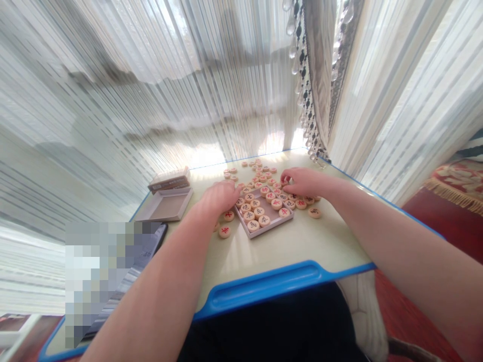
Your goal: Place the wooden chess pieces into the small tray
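An open shallow box (pixel 272 227) lies tilted on the table, holding several round wooden pieces with black or red characters. My left hand (pixel 223 195) is at the box's left corner, bent over the pieces there; its fingertips are mostly hidden, so its grip cannot be made out. Beyond the box's right side, my right hand (pixel 298 182) has its thumb and fingers apart, reaching down to a loose piece. More loose pieces (pixel 262 178) spread behind the box. On its right lies a black-marked piece (pixel 314 213), and on its left a red-marked one (pixel 224 232).
The blue-edged table (pixel 264 281) has a shallow lid (pixel 166 205) at the left, with a flat box (pixel 169 179) behind it. A tablet-like device (pixel 151 249), partly pixelated, lies at the front left. String curtains (pixel 181 100) hang around the table.
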`<state>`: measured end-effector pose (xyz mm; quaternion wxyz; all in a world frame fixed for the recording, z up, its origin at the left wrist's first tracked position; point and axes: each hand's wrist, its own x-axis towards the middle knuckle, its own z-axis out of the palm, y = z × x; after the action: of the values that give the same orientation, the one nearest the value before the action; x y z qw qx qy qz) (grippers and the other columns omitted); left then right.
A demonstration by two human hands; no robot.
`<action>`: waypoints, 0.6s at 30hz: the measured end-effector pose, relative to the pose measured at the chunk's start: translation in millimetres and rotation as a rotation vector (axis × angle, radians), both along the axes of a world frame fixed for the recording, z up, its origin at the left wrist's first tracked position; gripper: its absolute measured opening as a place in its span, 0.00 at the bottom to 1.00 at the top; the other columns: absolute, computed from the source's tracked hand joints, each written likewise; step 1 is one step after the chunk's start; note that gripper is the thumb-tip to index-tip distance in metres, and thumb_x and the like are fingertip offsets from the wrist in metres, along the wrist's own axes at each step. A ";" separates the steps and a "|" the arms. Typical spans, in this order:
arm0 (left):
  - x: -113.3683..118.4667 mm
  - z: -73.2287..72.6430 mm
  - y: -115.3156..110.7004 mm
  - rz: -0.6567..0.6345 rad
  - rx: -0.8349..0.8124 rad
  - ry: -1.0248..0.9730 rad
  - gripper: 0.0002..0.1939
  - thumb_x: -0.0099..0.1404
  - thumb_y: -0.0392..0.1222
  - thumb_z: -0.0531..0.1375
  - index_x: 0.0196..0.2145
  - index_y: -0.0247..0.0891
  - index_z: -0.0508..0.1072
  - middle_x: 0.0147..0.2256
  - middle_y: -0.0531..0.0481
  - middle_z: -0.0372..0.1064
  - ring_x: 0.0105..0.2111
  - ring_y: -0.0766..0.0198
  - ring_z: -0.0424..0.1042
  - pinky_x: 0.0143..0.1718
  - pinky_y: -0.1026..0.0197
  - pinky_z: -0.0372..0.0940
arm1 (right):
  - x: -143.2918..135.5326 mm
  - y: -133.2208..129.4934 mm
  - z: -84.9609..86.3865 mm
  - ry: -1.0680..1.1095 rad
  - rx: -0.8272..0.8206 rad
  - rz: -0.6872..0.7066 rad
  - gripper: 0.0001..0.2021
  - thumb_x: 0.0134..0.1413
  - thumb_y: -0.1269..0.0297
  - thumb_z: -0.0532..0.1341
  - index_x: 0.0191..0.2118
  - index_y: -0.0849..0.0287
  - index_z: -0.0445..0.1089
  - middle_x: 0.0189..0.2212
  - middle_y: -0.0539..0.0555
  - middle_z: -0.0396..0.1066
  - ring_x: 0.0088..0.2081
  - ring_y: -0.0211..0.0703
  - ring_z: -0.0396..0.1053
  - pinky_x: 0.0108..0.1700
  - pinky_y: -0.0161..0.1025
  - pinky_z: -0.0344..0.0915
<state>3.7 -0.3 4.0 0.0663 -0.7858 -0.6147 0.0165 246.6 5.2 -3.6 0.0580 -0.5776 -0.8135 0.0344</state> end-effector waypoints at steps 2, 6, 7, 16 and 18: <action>-0.2 -0.8 0.5 -0.003 0.004 -0.004 0.27 0.65 0.55 0.38 0.40 0.36 0.69 0.44 0.42 0.69 0.42 0.57 0.68 0.44 0.59 0.61 | 0.1 0.1 -0.5 0.001 0.000 0.000 0.14 0.46 0.60 0.55 0.41 0.55 0.66 0.41 0.55 0.69 0.41 0.47 0.67 0.41 0.39 0.62; -0.7 -2.2 2.0 -0.002 -0.001 -0.007 0.27 0.65 0.55 0.38 0.40 0.35 0.69 0.44 0.41 0.68 0.42 0.55 0.68 0.43 0.58 0.61 | 0.3 0.6 -1.0 0.002 0.004 -0.002 0.14 0.46 0.60 0.55 0.41 0.55 0.66 0.41 0.55 0.69 0.41 0.47 0.67 0.41 0.40 0.62; -0.8 -2.4 2.3 0.000 -0.002 -0.006 0.27 0.65 0.55 0.38 0.40 0.35 0.69 0.44 0.41 0.68 0.42 0.55 0.68 0.43 0.58 0.61 | 0.3 0.8 -1.0 0.002 0.004 0.000 0.14 0.46 0.60 0.55 0.41 0.55 0.66 0.41 0.55 0.69 0.41 0.47 0.66 0.41 0.40 0.62; -0.5 -1.4 2.3 0.000 -0.003 0.012 0.27 0.65 0.55 0.38 0.41 0.36 0.69 0.44 0.43 0.68 0.42 0.58 0.68 0.43 0.60 0.61 | -0.1 0.6 -0.4 0.001 -0.005 0.000 0.14 0.47 0.60 0.55 0.41 0.56 0.66 0.41 0.56 0.69 0.42 0.48 0.66 0.42 0.40 0.61; -0.5 -1.0 2.0 -0.004 -0.004 0.008 0.27 0.65 0.55 0.38 0.41 0.36 0.69 0.44 0.43 0.68 0.42 0.57 0.68 0.43 0.60 0.61 | 0.2 0.6 -0.7 0.003 -0.002 -0.001 0.15 0.47 0.60 0.55 0.42 0.56 0.66 0.41 0.56 0.69 0.42 0.48 0.66 0.42 0.41 0.61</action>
<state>3.2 1.7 3.0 0.0672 -0.7870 -0.6129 0.0209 246.8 5.9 -4.4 0.0587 -0.5781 -0.8130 0.0364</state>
